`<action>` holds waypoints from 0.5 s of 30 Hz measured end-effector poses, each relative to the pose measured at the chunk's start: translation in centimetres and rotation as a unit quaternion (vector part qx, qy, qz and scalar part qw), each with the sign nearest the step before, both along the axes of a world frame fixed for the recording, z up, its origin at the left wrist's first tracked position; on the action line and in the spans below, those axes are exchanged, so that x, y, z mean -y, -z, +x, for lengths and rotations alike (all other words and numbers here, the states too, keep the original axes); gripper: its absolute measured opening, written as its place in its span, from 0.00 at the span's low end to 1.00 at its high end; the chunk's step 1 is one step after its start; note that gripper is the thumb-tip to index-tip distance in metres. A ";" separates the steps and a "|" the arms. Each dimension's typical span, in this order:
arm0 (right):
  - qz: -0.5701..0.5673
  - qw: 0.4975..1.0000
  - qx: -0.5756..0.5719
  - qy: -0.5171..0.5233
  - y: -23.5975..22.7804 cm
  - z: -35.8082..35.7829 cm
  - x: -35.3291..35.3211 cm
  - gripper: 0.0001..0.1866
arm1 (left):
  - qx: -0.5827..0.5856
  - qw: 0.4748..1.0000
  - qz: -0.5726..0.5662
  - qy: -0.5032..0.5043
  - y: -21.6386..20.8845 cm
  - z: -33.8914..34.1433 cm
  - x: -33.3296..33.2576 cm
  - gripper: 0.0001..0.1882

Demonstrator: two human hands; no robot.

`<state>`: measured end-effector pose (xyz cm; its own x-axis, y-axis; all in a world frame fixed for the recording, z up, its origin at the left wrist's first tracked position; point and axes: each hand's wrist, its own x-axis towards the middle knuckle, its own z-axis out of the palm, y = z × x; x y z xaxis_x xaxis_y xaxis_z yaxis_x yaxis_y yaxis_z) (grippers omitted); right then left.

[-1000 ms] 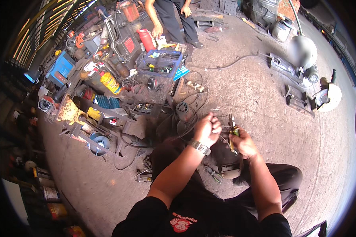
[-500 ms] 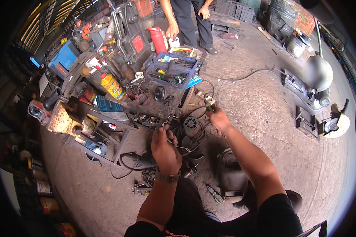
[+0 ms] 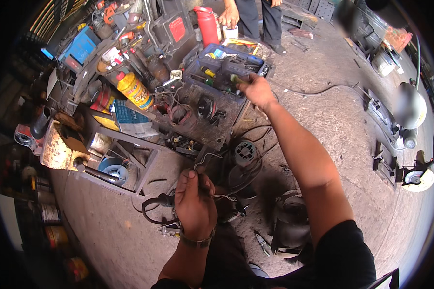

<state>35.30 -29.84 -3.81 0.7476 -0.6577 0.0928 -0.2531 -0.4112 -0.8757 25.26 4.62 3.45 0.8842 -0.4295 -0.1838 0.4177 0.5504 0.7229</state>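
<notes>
several tools [image 3: 208, 72] crowd the blue crate [image 3: 239, 53] under the right hand [image 3: 259, 90]

At six o'clock you have thin, pale, bent wire [image 3: 225, 196], metallic-looking; at nine, a blocky yellow metal part [image 3: 58, 150], rough and chipped; at ten, a glossy, red-capped yellow plastic bottle [image 3: 135, 92]; at three, rough, matt grey-brown concrete floor [image 3: 342, 144].
</notes>
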 end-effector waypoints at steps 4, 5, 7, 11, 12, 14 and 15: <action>0.020 0.997 0.069 -0.033 0.9 3.3 0.6 0.20 | 0.009 1.000 0.004 -0.024 0.1 0.7 -0.6 0.09; -0.070 0.997 0.043 -0.007 1.4 3.7 0.5 0.21 | 0.011 1.000 0.005 -0.027 0.1 1.0 -0.6 0.09; -0.248 0.968 -0.014 0.046 2.4 4.1 0.8 0.23 | 0.003 1.000 0.005 -0.027 0.6 1.3 -0.8 0.09; -0.304 0.952 0.024 0.017 4.0 3.6 2.7 0.23 | -0.020 1.000 -0.004 -0.020 0.6 2.2 -1.4 0.10; -0.346 0.938 -0.025 0.021 3.7 3.3 2.6 0.21 | -0.024 0.999 -0.014 -0.037 1.1 2.1 -1.8 0.10; -0.389 0.920 -0.027 0.037 4.6 2.8 4.7 0.21 | 0.001 0.999 -0.031 -0.016 1.6 2.6 -2.1 0.12; -0.288 0.956 -0.050 -0.008 2.9 3.1 3.5 0.22 | 0.018 0.999 -0.025 -0.009 2.0 2.7 -2.4 0.14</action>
<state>38.43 -33.34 -6.76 0.7814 -0.5068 0.3641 -0.3126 -0.8229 -0.4745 27.96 7.02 1.40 0.8977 -0.4207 -0.1307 0.3813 0.5934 0.7088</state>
